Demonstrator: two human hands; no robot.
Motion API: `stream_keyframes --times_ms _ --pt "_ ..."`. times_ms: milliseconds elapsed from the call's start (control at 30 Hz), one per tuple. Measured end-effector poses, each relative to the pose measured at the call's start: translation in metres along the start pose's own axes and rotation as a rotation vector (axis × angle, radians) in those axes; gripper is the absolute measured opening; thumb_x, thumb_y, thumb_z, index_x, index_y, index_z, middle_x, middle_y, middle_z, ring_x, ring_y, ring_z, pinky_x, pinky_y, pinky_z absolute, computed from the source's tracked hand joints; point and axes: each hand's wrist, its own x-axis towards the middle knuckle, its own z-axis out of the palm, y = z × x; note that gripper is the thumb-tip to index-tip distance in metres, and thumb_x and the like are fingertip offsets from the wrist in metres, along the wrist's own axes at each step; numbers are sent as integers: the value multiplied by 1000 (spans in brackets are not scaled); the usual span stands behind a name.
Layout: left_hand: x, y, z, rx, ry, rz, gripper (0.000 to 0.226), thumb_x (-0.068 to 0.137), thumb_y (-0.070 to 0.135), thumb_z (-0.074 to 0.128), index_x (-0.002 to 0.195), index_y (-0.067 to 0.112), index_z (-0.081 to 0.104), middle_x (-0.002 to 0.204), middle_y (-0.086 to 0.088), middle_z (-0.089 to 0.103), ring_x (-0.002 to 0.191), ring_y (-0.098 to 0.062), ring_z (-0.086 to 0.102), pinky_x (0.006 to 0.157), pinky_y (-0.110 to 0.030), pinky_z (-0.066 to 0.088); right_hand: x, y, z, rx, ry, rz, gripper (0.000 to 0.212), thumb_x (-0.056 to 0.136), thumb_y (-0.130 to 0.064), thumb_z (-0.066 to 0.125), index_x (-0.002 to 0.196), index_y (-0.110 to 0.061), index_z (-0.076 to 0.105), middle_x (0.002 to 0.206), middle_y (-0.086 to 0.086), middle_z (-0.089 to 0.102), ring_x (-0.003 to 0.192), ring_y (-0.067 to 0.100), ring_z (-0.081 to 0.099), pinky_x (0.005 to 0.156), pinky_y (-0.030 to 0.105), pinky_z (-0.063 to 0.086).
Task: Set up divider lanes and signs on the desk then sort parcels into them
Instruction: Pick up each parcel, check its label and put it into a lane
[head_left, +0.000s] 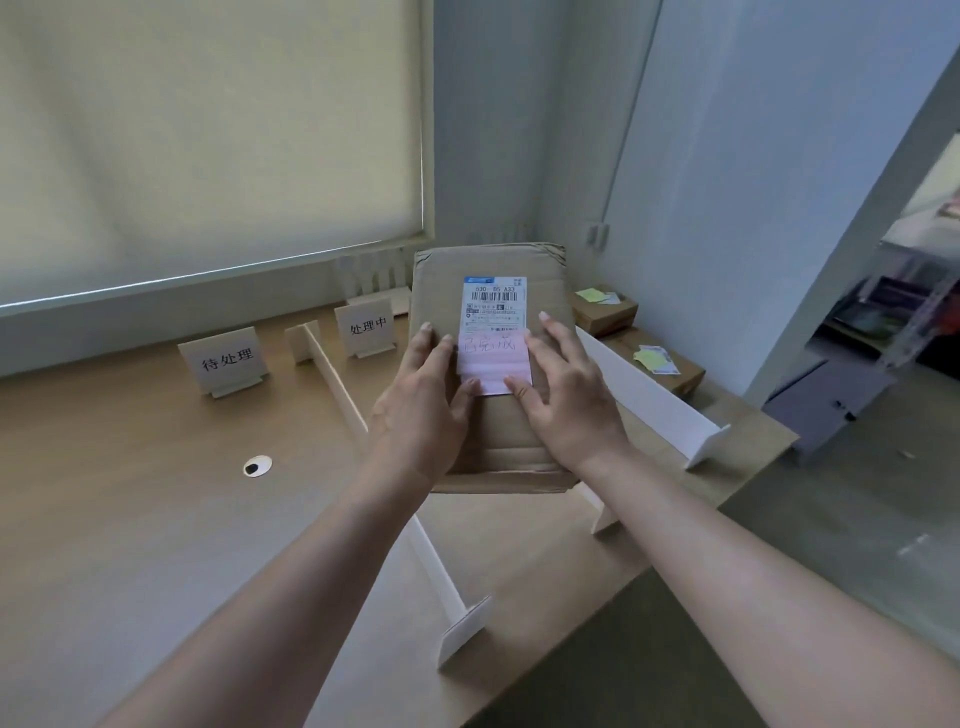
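Both hands (423, 395) (566, 395) press pink note (493, 364) on parcel (491, 270); label "530 B5 A33".

Both hands (415, 400) (569, 395) outstretched, fingers seemingly flat.

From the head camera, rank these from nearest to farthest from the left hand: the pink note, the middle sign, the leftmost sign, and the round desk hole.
1. Pink note: touching the left hand, on top of the box.
2. Middle sign: just behind and left.
3. Leftmost sign and desk hole: both far left, too close to call.
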Motion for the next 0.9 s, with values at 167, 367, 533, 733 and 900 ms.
stream_keyframes --times_ms 167,367,533,733,900 --pt "94 7 63 -16 -43 0 61 101 47 55 156 32 36 170 15 15 148 -10 35 102 -36 43 84 67 24 3 -15 36 59 96 -40 68 149 -20 52 164 -2 33 138 32 47 107 49 48" --pt "180 22 132 13 -77 -29 60 101 46 55 156 32 36 170 13 16 146 -15 39 102 -37 45 162 145 48 66 -48 56 57 97 -38 68 148 -18 53 164 0 34 143 30 43 110 50 46" --pt "245 47 215 -7 -64 -101 57 101 45 55 154 30 38 169 14 16 143 -16 43 98 -37 45 230 239 66 84 -104 18 58 96 -36 70 148 -17 53 164 0 35 147 23 38 117 41 39" --pt "315 73 318 40 -24 -283 54 102 45 54 152 30 40 169 14 16 136 -23 50 96 -39 46 319 351 99 157 -251 -67 59 96 -37 70 148 -17 53 163 -2 35 148 18 35 120 37 34" --pt "358 74 374 100 -50 -400 49 101 46 53 147 33 43 168 14 18 130 -27 55 92 -41 47 367 409 138 203 -384 -84 58 97 -37 69 148 -16 54 163 0 35 148 21 36 121 41 34"
